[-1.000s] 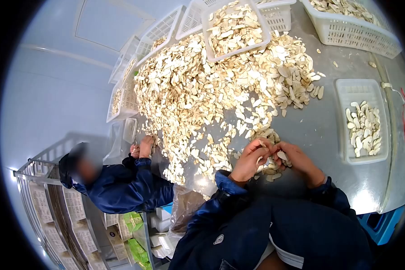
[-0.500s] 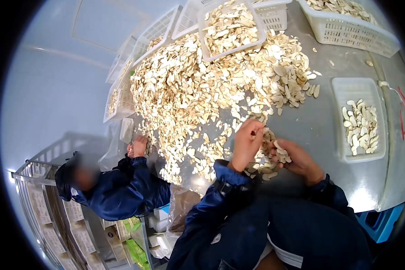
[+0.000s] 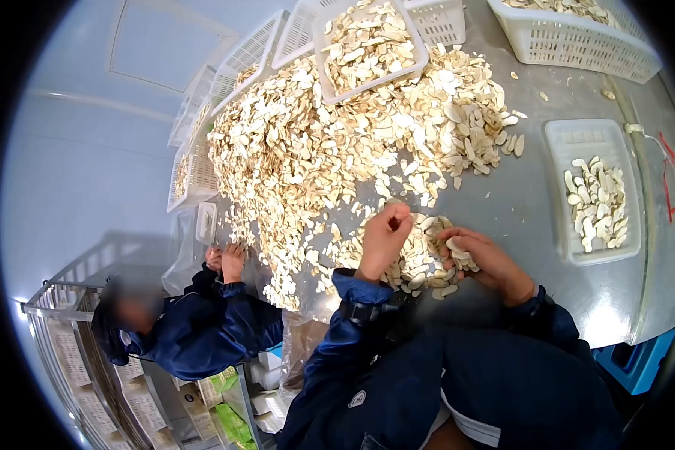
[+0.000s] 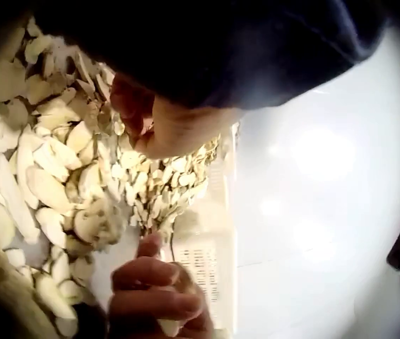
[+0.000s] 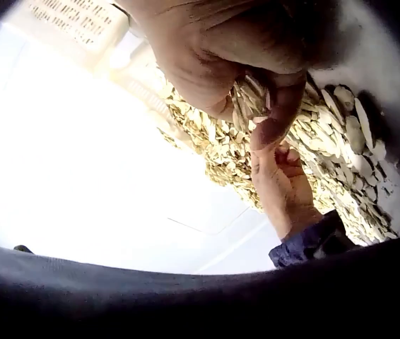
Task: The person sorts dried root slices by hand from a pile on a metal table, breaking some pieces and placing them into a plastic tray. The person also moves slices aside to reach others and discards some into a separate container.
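Pale dried slices (image 3: 420,259) lie in a small heap between the two hands in the head view. My left hand (image 3: 385,241) is above its left side, fingers curled with no slice visible in them; the left wrist view shows this hand (image 4: 175,127) from behind. On the right of the heap, my right hand (image 3: 495,266) grips several slices (image 3: 461,255) between thumb and fingers. The right wrist view shows the gripped slices (image 5: 248,102) inside my curled right hand (image 5: 221,53), with the left hand (image 5: 285,194) beyond.
A large slice pile (image 3: 300,142) spreads across the metal table (image 3: 517,195). A white tray (image 3: 592,255) with slices stands at right. Slotted baskets (image 3: 577,46) and a slice-filled tray (image 3: 337,96) are at the far side. Another person (image 3: 202,330) works at left.
My left hand has moved left, away from the right hand, and its fingers have curled. The right hand stays near the heap with slices in its grip. The view has shifted slightly.
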`<action>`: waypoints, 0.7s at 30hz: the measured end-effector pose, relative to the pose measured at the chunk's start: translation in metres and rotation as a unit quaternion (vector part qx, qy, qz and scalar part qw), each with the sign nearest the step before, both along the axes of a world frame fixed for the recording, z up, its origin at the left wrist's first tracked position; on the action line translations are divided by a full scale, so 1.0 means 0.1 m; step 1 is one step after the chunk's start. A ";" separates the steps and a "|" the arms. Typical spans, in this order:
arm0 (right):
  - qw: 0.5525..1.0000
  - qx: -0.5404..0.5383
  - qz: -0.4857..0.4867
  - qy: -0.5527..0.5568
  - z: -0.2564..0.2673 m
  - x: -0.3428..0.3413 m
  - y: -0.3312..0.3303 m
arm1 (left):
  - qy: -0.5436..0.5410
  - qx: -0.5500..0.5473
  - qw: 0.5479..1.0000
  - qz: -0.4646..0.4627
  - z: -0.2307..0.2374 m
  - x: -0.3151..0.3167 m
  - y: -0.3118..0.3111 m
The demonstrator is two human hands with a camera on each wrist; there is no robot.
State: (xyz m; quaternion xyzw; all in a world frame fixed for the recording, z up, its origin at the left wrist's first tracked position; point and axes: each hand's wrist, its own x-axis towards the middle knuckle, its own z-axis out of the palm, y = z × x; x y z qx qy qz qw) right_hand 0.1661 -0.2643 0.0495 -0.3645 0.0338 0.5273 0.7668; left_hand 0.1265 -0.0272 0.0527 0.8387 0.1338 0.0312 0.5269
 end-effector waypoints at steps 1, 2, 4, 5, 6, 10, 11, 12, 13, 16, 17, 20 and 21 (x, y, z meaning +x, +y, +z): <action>1.000 -0.010 -0.001 0.013 0.09 -0.01 0.01 | 0.024 -0.065 0.997 -0.019 0.17 0.01 -0.05; 0.999 -0.021 -0.001 0.026 0.14 -0.01 0.01 | 0.049 -0.130 0.990 -0.038 0.37 -0.01 -0.11; 1.000 0.002 -0.007 0.025 0.09 -0.01 0.02 | 0.075 -0.125 0.987 -0.062 0.42 -0.02 0.00; 1.000 0.014 -0.009 0.023 0.05 -0.01 0.03 | 0.047 -0.086 0.995 -0.029 0.29 -0.01 0.10; 1.000 0.022 -0.002 0.004 -0.02 -0.02 0.03 | 0.018 -0.046 0.999 0.004 0.16 0.00 0.20; 0.999 0.037 0.009 -0.027 -0.13 -0.01 0.02 | -0.062 0.141 0.988 0.008 -0.03 0.02 0.25; 0.999 0.037 0.011 -0.022 -0.13 -0.01 0.02 | -0.080 0.173 0.982 -0.006 -0.10 0.02 0.25; 0.999 0.034 0.006 -0.021 -0.12 -0.02 0.02 | -0.080 0.244 0.966 -0.023 0.02 0.03 0.16; 0.999 0.030 0.002 -0.019 -0.10 -0.02 0.02 | -0.067 0.257 0.964 -0.023 0.00 0.02 0.14; 1.000 0.018 -0.002 -0.023 -0.09 -0.02 0.01 | -0.040 0.286 0.957 -0.021 -0.03 -0.01 0.10; 1.000 0.014 -0.002 -0.026 -0.08 -0.02 0.01 | -0.040 0.290 0.956 -0.020 -0.03 -0.01 0.10; 1.000 0.010 -0.005 -0.025 -0.08 -0.02 0.02 | -0.036 0.288 0.957 -0.013 0.01 -0.05 0.11; 1.000 0.012 -0.007 -0.027 -0.09 -0.02 0.03 | -0.032 0.275 0.961 -0.009 0.04 -0.08 0.11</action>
